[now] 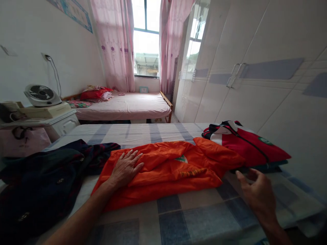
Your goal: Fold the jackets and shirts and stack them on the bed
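An orange jacket (pixel 163 183), partly folded lengthwise, lies across the checked bed, with a small green and white logo and dark lettering showing. My left hand (pixel 127 166) rests flat on its left end, fingers stretched out. Off the jacket's right end, my right hand (pixel 258 190) hovers over the sheet, thumb and fingers curved apart with nothing between them. Behind that hand sits a folded red, white and navy jacket (pixel 250 143) on top of other folded cloth. A dark plaid garment with buttons (pixel 46 180) lies spread to the left of the orange jacket.
The checked sheet (pixel 143 228) covers the near bed. Beyond it stands a second bed (pixel 133 105) with red bedding (pixel 94 93). A white wardrobe (pixel 230 95) runs along the right. At left, a fan (pixel 42 95) stands on a box over a white cabinet (pixel 66 124).
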A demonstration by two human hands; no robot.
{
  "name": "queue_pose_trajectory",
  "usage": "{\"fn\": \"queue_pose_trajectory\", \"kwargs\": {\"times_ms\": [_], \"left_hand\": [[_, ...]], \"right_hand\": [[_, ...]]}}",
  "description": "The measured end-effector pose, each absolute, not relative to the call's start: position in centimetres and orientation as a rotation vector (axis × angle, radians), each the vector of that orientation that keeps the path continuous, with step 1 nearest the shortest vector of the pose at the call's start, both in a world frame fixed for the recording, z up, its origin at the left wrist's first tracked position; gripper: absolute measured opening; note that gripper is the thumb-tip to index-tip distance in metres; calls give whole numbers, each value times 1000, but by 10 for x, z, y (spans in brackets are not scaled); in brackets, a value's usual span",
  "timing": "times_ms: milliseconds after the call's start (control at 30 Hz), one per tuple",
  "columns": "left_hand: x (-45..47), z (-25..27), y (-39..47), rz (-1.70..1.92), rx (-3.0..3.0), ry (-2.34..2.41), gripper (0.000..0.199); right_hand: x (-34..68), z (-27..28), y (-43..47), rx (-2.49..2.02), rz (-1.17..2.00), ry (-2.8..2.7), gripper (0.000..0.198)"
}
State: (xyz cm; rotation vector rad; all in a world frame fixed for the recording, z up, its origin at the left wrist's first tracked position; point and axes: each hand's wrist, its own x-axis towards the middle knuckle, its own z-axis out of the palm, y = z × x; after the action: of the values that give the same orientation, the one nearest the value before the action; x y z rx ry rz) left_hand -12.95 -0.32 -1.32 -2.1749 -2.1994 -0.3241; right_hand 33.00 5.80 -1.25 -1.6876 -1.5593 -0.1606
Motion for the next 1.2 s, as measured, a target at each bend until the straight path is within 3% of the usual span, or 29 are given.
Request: {"fn": "queue_pose_trajectory", "kwargs": {"times_ms": [100,267,400,567,733,800,867,1033,1200], "left_hand": [[-124,-3,-3,-304,-2139,-2199,53],[-86,21,-4,-408,-2155,-2015,50],[-56,13,-1,-427,-2292,-1989,50],[-48,-12,1,-416,-2334,-2074,50],[-48,-15,-1,-424,-2285,-2051,48],[-47,-15,-1,-424,-2282,-2044,47],[-47,-15,-2,-424,-2283,-2037,47],[-48,-17,-1,-452,-2282,-2017,47],[-50,-20,0,-485,-2285,-2006,47]], "right_hand": [[327,-2,57,-1694,-240,-1649,70],[292,30,80,-1418,-637,-2086,58],[289,37,112,-1551,-512,-2136,31],[307,51,136,-1601,-333,-1674,37],[289,47,137,-1368,-523,-2321,42],[281,42,141,-1494,-546,-2380,30],[282,43,147,-1658,-445,-2217,25],[305,81,149,-1696,-142,-1618,35],[284,106,103,-1346,289,-1786,31]]}}
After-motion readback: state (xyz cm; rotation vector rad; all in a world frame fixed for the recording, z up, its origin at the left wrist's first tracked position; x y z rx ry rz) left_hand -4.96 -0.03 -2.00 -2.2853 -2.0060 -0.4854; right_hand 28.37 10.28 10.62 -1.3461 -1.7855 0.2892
